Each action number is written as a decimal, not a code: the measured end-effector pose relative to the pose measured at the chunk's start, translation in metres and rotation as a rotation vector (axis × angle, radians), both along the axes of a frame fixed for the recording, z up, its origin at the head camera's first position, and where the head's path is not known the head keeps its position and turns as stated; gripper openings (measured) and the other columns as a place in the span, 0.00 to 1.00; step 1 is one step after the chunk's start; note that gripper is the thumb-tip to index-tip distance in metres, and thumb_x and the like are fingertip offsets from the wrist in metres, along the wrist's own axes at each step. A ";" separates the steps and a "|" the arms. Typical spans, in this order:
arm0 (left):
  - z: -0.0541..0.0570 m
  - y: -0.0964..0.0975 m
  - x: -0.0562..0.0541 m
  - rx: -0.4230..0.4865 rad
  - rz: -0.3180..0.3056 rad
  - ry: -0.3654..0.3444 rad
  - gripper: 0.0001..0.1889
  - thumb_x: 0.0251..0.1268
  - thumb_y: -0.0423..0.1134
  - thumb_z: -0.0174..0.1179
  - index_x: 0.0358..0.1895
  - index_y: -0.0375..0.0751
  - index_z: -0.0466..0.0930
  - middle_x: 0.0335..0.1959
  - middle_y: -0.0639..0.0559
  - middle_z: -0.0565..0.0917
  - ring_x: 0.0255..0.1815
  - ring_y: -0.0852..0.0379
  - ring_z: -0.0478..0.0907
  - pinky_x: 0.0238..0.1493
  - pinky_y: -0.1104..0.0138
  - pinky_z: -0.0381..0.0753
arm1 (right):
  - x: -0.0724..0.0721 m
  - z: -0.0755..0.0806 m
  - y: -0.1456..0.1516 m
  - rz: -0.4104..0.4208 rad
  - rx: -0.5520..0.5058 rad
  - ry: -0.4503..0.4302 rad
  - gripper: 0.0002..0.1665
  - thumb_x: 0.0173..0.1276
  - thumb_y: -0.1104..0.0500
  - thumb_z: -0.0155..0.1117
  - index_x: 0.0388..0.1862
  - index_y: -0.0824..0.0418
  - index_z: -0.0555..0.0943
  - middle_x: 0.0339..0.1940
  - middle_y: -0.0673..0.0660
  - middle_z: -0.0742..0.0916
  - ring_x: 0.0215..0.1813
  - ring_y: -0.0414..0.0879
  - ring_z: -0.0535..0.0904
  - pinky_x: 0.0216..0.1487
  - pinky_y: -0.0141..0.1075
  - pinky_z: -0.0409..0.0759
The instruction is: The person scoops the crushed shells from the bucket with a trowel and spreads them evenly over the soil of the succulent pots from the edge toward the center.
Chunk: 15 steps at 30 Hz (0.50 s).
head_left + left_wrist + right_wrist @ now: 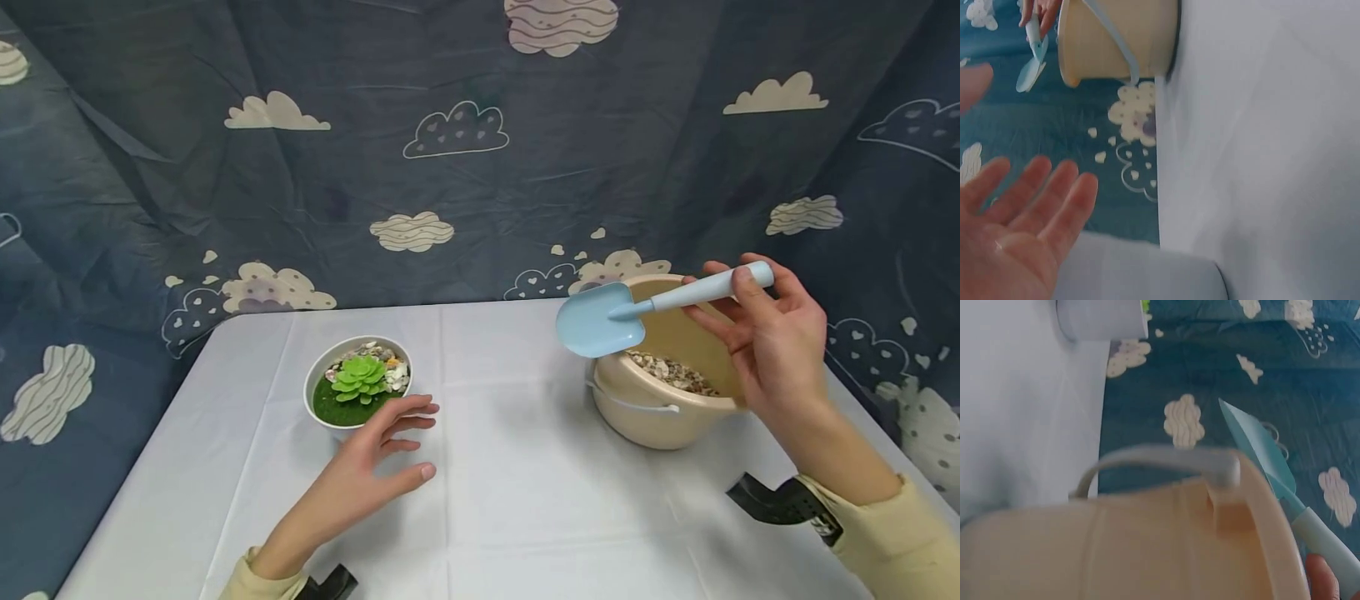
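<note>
My right hand (780, 342) pinches the pale handle of a small light-blue trowel (600, 321) between thumb and fingers. The trowel's blade points left, held above the rim of a beige bucket (637, 425). Inside the bucket lies a layer of small mixed pebbles (671, 372). On the left, my left hand (360, 483) hovers with fingers spread and nothing in them, in front of a white pot (311, 392). A green succulent (360, 379) stands in that pot amid green moss and pebbles. In the right wrist view the trowel (1266, 447) shows beyond the bucket's rim.
A white cloth covers the table (517, 500). Behind it hangs a dark blue curtain (450, 192) with cloud prints. The bucket's thin grey-white carrying handle (630, 404) hangs down along its near side. Black straps (783, 500) sit at both wrists.
</note>
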<state>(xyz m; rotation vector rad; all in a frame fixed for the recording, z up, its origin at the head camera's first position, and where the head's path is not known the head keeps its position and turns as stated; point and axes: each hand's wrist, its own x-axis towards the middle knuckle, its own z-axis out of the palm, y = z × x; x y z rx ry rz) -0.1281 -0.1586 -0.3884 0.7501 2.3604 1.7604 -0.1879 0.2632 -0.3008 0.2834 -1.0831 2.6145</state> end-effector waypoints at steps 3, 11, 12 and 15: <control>0.001 0.010 -0.005 0.011 0.026 -0.021 0.32 0.64 0.39 0.68 0.69 0.59 0.65 0.65 0.58 0.72 0.65 0.54 0.71 0.59 0.61 0.75 | -0.003 0.001 0.011 -0.010 -0.001 -0.031 0.16 0.70 0.74 0.57 0.55 0.71 0.71 0.46 0.70 0.85 0.47 0.66 0.83 0.40 0.53 0.80; 0.004 0.038 -0.017 0.055 -0.022 -0.069 0.30 0.65 0.39 0.67 0.68 0.58 0.66 0.65 0.58 0.71 0.65 0.53 0.70 0.60 0.61 0.74 | -0.012 0.003 0.038 -0.039 -0.014 -0.077 0.16 0.68 0.74 0.59 0.54 0.71 0.72 0.46 0.69 0.85 0.45 0.65 0.84 0.39 0.54 0.80; 0.005 0.041 -0.018 0.054 -0.022 -0.064 0.31 0.65 0.39 0.67 0.68 0.58 0.66 0.65 0.58 0.71 0.65 0.54 0.70 0.60 0.60 0.74 | -0.012 0.003 0.041 -0.045 -0.008 -0.081 0.16 0.68 0.74 0.59 0.54 0.70 0.73 0.46 0.69 0.85 0.45 0.64 0.84 0.39 0.54 0.81; 0.006 0.050 -0.021 0.054 -0.024 -0.049 0.31 0.64 0.38 0.67 0.69 0.57 0.66 0.65 0.58 0.71 0.65 0.56 0.70 0.61 0.59 0.74 | -0.014 0.004 0.048 -0.062 0.009 -0.095 0.17 0.68 0.73 0.60 0.54 0.69 0.73 0.47 0.68 0.85 0.46 0.63 0.85 0.39 0.53 0.81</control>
